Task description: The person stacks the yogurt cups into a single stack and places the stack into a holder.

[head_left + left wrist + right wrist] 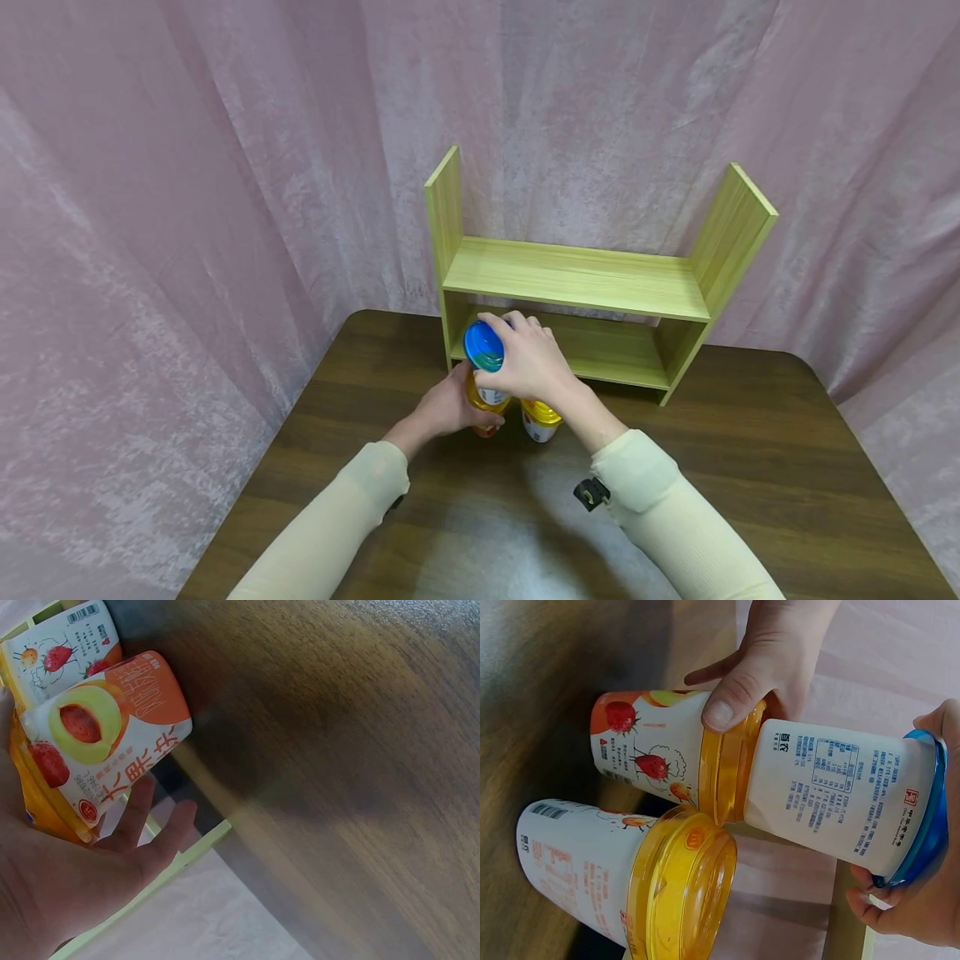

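Note:
A white fruit cup with an orange lid (649,742) stands on the table, pictures of peach and strawberry on its side (112,727). My left hand (446,406) grips it near the lid, thumb on the near side. On top of it sits a white cup with a blue lid (832,799), its base right at the orange lid. My right hand (532,358) holds this upper cup around its blue lid (483,343), fingers and thumb spread on either side. Beside the lower cup stands another white cup with a yellow lid (577,862), touched by neither hand.
Just behind the cups is a light wooden two-tier shelf (577,275) with tall side panels. The dark wooden table (750,467) extends to both sides and toward me. Pink curtains (600,108) hang behind and around the table.

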A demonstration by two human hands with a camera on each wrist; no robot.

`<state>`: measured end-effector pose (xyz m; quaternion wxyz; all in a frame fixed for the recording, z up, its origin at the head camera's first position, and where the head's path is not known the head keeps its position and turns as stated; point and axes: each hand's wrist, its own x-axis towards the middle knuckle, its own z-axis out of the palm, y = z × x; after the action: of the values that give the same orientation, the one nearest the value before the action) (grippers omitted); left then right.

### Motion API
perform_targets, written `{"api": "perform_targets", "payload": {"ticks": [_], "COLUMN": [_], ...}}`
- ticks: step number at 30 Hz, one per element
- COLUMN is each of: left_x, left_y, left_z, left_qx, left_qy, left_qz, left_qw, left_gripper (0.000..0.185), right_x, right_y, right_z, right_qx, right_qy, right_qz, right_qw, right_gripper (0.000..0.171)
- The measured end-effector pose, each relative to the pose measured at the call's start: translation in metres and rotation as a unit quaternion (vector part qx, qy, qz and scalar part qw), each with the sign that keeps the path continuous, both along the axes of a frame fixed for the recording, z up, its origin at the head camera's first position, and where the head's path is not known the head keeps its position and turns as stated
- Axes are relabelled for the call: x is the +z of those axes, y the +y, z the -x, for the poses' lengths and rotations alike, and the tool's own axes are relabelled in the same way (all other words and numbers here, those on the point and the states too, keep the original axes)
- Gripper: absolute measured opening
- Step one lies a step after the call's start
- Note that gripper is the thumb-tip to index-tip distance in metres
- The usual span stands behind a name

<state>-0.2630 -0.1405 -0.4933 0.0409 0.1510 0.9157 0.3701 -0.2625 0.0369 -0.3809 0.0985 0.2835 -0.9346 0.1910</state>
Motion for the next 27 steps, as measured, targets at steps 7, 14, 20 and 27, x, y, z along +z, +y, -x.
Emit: {"api": "perform_targets", "payload": {"ticks": [7, 14, 20, 27], "left_x": [0.0002, 0.0004, 0.0015, 0.0009], "left_y": [-0.0001, 0.0008, -0.0001, -0.0026], "left_z": [-0.0011, -0.0003, -0.0007, -0.0001], "left_qx": [-0.014, -0.020, -0.022, -0.024], "left_qy": [0.003, -0.001, 0.001, 0.005], "left_qz": [-0.006, -0.007, -0.005, -0.010], "left_qw": [0.9999, 0.9998, 0.9997, 0.9997], "left_gripper": [0.099, 0.099, 0.097, 0.097], "right_x": [-0.0009, -0.0006, -0.0005, -0.0022], "right_y": [-0.0028, -0.0047, -0.0059, -0.0070], "right_z": [0.0010, 0.0025, 0.0039, 0.0073], "right_qx": [0.006, 0.009, 0.020, 0.033], "right_qy": [0.001, -0.001, -0.008, -0.009], "right_qz": [0.003, 0.002, 0.007, 0.011], "right_qw": [1.000, 1.000, 1.000, 0.999], "right_gripper": [0.081, 0.080, 0.080, 0.081]}}
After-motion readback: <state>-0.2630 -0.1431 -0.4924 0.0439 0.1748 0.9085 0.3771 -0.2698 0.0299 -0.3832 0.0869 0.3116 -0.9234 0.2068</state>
